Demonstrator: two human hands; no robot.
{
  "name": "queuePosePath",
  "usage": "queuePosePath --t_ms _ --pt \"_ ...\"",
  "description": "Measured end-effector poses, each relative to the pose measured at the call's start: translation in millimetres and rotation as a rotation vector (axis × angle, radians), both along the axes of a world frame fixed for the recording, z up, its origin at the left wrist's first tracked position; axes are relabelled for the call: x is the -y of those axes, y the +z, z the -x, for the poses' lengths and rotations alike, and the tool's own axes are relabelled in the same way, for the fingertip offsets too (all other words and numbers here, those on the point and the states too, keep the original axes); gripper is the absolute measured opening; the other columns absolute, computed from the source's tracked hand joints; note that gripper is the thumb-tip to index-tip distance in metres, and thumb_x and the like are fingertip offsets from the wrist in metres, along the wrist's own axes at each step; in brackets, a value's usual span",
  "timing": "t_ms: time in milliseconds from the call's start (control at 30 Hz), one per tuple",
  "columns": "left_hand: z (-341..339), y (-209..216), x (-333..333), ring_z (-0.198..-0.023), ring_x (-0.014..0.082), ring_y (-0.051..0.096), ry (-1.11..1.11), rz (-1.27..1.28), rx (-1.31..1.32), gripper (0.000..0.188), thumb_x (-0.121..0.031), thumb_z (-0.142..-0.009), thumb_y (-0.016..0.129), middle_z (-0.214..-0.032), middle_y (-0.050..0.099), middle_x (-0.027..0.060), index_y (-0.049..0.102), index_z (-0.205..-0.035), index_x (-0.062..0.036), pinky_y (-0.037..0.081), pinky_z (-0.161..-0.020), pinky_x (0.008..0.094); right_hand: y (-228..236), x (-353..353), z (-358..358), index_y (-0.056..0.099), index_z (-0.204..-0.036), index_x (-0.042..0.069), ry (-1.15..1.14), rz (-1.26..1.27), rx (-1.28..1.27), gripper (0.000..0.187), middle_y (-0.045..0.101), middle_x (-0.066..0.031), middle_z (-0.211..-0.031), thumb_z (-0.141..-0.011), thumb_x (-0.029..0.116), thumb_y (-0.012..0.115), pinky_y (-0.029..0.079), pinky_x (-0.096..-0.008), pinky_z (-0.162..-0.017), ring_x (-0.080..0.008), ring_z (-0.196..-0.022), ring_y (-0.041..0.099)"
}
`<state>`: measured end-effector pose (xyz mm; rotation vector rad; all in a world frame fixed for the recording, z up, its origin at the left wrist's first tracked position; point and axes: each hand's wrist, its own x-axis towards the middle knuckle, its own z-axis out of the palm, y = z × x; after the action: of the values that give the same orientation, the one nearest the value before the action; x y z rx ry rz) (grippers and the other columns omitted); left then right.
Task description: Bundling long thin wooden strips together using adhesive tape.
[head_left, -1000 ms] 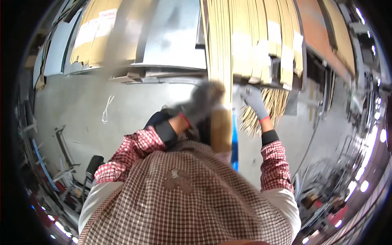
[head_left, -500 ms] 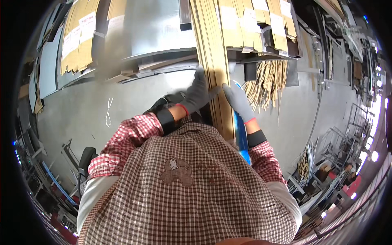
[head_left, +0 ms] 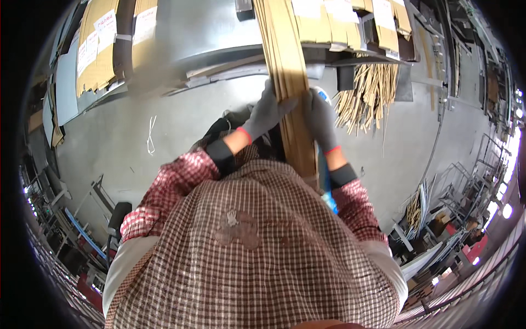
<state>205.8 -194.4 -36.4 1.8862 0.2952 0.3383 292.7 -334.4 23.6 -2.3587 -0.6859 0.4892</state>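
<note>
A long stack of brown cardboard strips [head_left: 286,60] runs from the bench at the top of the view down to my apron. My gloved left hand [head_left: 267,114] grips its left edge, with the thumb lying across the top. On the opposite edge my gloved right hand [head_left: 320,118] is closed round the stack, roughly level with the left. Fingers underneath the strips are hidden. A blue and white thing [head_left: 323,94] shows partly beside the right hand; its kind cannot be made out.
Labelled bundles of brown strips [head_left: 97,46] lie on the grey metal bench [head_left: 203,33], left and right of the stack. A heap of thin brown offcuts [head_left: 368,93] hangs beyond my right hand. A white loop of cord [head_left: 150,136] lies on the floor to the left.
My right hand has moved up along the right edge and now wraps it more closely. The left hand keeps its hold on the left edge. The view has shifted slightly.
</note>
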Motion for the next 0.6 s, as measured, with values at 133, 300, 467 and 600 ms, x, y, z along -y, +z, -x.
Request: queuePosePath --t_ms 133,300,467,600 --pt "12 18 2 -0.087 0.0198 0.063 -0.002 0.263 -0.353 0.042 -0.029 -0.089 0.069 -0.092 0.064 0.0143 0.058 -0.110 0.0057 0.052 -0.078 0.0330 -3 17 -15 0.060 -0.104 0.006 0.034 -0.021 -0.122 0.031 0.065 -0.0221 -0.086 -0.099 0.033 0.047 0.049 -0.0458 -0.070 -0.0413 -0.082 0.062" --pt "52 81 8 -0.089 0.0280 0.068 -0.538 0.256 -0.914 0.050 -0.045 -0.088 0.066 -0.092 0.069 0.0192 0.067 -0.103 0.0032 0.052 -0.081 0.0372 41 62 10 0.061 -0.104 0.005 0.199 0.243 -0.265 0.029 0.061 -0.0213 -0.076 -0.092 0.031 0.061 0.048 -0.0406 -0.062 -0.0333 -0.068 0.063" --pt "67 52 28 -0.090 0.0313 0.068 -0.732 0.108 -0.822 0.055 -0.053 -0.085 0.066 -0.097 0.071 0.0175 0.068 -0.111 -0.0048 0.051 -0.083 0.0388 30 95 47 0.061 -0.104 0.006 0.024 0.137 -0.437 0.032 0.062 -0.0208 -0.077 -0.088 0.032 0.067 0.047 -0.0409 -0.063 -0.0354 -0.070 0.063" --pt "65 47 35 -0.073 0.0253 0.068 -0.608 0.119 -0.808 0.049 -0.047 -0.084 0.068 -0.079 0.069 0.0150 0.070 -0.099 -0.0010 0.052 -0.072 0.0363 38 88 52 0.061 -0.107 0.006 -0.047 0.123 -0.362 0.036 0.063 -0.0202 -0.082 -0.085 0.033 0.070 0.047 -0.0401 -0.066 -0.0346 -0.074 0.062"
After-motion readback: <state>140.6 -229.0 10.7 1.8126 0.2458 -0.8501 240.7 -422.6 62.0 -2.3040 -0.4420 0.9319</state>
